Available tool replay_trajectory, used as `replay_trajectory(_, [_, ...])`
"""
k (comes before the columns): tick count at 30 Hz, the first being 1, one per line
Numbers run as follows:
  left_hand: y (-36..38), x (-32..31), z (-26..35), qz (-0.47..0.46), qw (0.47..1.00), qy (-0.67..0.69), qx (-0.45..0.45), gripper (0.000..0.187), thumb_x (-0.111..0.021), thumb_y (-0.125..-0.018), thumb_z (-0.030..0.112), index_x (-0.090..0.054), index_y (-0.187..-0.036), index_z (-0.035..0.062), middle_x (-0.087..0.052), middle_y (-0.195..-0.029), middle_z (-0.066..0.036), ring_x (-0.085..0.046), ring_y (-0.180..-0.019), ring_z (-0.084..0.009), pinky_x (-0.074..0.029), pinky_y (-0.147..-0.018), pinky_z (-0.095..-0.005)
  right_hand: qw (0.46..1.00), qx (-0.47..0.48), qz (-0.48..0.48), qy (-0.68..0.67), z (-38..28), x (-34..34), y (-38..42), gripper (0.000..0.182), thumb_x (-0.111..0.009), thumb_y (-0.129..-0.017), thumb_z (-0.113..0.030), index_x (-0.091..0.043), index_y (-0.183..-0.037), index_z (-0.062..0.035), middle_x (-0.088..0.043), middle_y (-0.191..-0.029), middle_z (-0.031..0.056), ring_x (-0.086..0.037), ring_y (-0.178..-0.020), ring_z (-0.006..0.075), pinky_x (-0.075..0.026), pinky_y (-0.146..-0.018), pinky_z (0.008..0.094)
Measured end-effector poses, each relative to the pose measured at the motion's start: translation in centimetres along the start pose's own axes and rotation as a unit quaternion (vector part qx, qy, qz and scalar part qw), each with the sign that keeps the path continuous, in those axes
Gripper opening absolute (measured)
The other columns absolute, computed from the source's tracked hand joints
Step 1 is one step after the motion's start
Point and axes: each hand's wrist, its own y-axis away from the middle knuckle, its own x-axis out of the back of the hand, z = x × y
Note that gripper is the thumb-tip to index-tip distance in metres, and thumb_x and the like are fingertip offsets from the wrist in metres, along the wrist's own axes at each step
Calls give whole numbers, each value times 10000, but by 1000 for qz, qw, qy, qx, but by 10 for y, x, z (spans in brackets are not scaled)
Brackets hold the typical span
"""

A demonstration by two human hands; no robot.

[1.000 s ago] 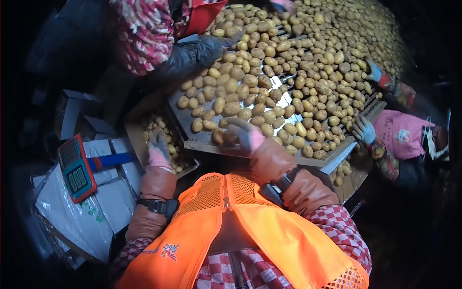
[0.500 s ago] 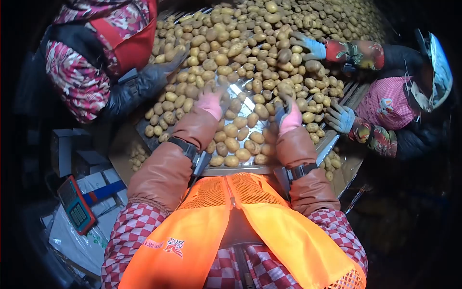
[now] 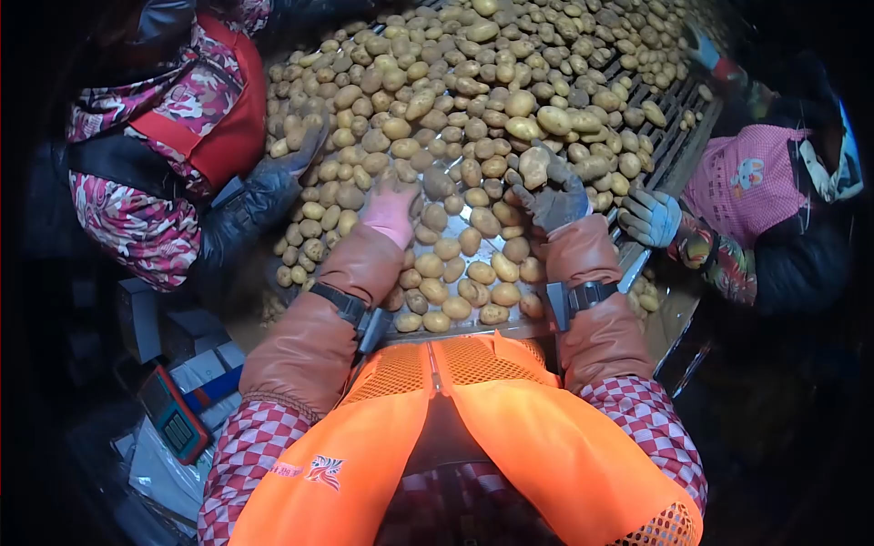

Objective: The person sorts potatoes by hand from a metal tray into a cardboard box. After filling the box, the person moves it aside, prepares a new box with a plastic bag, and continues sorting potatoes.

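Potatoes (image 3: 391,91) cover the metal table, with shiny bare patches (image 3: 462,221) between my hands. My left hand (image 3: 393,202), in a pink and dark glove, rests on the potatoes left of the middle; its fingertips blend into the pile, so whether it grips one is unclear. On the right, my right hand (image 3: 553,196), palm turned up in a dark glove, is closed round a potato (image 3: 534,166) that shows between thumb and fingers. Loose potatoes (image 3: 473,291) lie near the table's front edge.
A co-worker's dark-gloved hand (image 3: 305,150) touches the pile at the left. Another co-worker's blue-gloved hand (image 3: 651,217) rests at the right edge, the other (image 3: 699,45) farther back by a slatted rack (image 3: 678,114). A red-framed scale display (image 3: 173,414) stands lower left.
My right hand has turned palm up and now holds a potato. My left hand stays low on the pile. The right co-worker's far hand has moved back and right, away from the potatoes' middle.
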Motion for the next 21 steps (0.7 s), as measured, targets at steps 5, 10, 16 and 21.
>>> replay_trajectory(5, [0,19,-11,-70,997,17,-7,608,-625,-835,49,-544,-1391,283,-530,-1242,-241,-561,-1138,-443,-498,-963,-464,982,13,-57,-177,13,-6,33,545,-527,-960,-211,-409,-1476,-80,-408,-1506,217,-431,-1363,414,-436,-1069,585])
replay_trajectory(10, [7,20,-10,-3,999,18,-44,574,-648,-844,71,-558,-1372,277,-546,-1217,-243,-579,-1104,-452,-510,-935,-467,986,25,-72,-148,23,-2,71,549,-462,-1036,-369,-372,-1477,-55,-341,-1544,249,-428,-1362,398,-420,-1108,483])
replay_trajectory(16, [-6,2,-30,-8,998,-22,-56,525,-710,-841,149,-570,-1342,216,-590,-1201,-260,-606,-1093,-433,-516,-931,-450,995,94,3,41,57,19,92,620,-509,-990,-540,-464,-1430,-106,-524,-1402,196,-572,-1127,366,-539,-879,424])
replay_trajectory(21, [-1,11,-16,-16,997,-6,-79,510,-713,-844,154,-576,-1333,207,-605,-1203,-248,-611,-1105,-411,-513,-940,-437,994,0,15,-108,79,10,116,658,-626,-894,-626,-560,-1265,-86,-621,-1193,138,-627,-960,281,-555,-781,409])
